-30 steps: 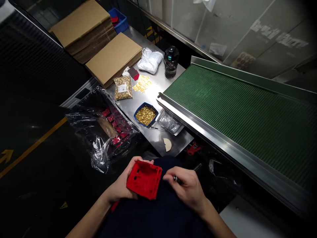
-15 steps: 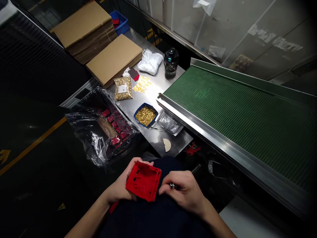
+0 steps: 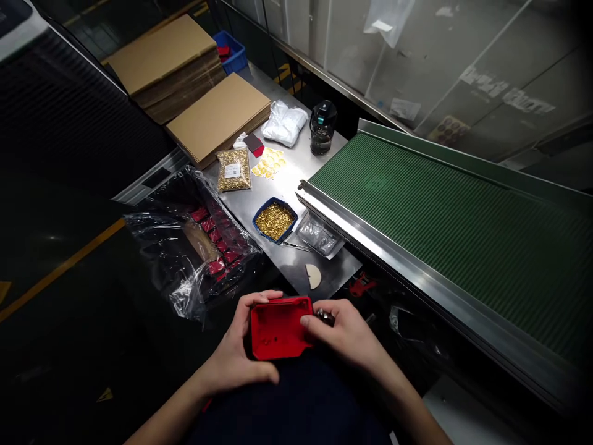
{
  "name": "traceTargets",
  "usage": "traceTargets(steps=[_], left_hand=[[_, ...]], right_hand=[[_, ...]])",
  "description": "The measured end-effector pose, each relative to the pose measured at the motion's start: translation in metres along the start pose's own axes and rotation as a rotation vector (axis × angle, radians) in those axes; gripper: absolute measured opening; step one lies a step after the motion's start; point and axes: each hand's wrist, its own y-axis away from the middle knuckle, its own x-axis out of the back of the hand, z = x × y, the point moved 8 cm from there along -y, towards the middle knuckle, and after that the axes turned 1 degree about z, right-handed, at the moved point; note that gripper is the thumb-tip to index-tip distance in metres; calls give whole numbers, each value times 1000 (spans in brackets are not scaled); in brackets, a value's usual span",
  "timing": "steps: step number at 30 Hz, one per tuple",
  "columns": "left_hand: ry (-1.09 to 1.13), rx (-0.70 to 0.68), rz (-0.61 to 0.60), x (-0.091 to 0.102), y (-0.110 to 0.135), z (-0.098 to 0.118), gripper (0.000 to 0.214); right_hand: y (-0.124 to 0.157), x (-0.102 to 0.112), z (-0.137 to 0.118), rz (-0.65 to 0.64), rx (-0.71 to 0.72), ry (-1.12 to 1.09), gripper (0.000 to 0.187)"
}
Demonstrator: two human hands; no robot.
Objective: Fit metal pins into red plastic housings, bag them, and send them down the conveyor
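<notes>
- Just above a dark-clothed lap (image 3: 296,408), clasping a red plastic shell (image 3: 280,330) between both hands, hollow side turned up toward the view.
- With the left hand (image 3: 234,355), curled round its left end: fingers over the upper edge, thumb stretched along by the lower edge.
- With the right hand (image 3: 345,334), pressing a thumb inside the right end; tucked in the same fist, a slim metal-tipped tool (image 3: 325,317), of a kind too hidden to tell.
- Inside the shell, near the lower left: small dark spots.
- Ahead, near the corner of a metal table (image 3: 333,272): a cream half-disc (image 3: 314,276).
- Farther up the tabletop: a blue tray (image 3: 260,230) heaped with small gold-coloured pieces (image 3: 274,221), tweezers (image 3: 296,246) just beside, then a silvery bag (image 3: 319,233) partly under the edge of a green ribbed conveyor (image 3: 417,235).
- Beyond those: a clear labelled bag of gold-coloured pieces (image 3: 233,170), orange round stickers (image 3: 269,163), and a dark-lidded water bottle (image 3: 323,128).
- To the left of the table: crumpled clear plastic (image 3: 188,287) around rows of red parts (image 3: 217,266).
</notes>
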Motion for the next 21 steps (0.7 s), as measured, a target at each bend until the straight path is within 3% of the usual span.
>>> traceTargets(steps=[4,8,10,12,16,19,21], left_hand=[[352,78,-88,-13,-14,7,80],[516,341,-370,-45,-25,-5,71],[597,425,-483,-55,-25,-8,72],[654,429,-518,-56,-26,-8,79],[752,447,-485,-49,-27,-8,89],[798,452,-437,-44,-29,-8,82],[802,441,-426,-44,-30,-6,77]], right_hand=[[-16,16,-19,-183,52,-2,25],[-25,15,-45,-383,127,114,24],[-25,11,-51,-400,122,146,26],[-24,16,-51,-266,117,152,31],[-8,43,-28,175,65,116,40],[2,39,-11,213,45,56,37],[5,31,-15,185,117,77,31]])
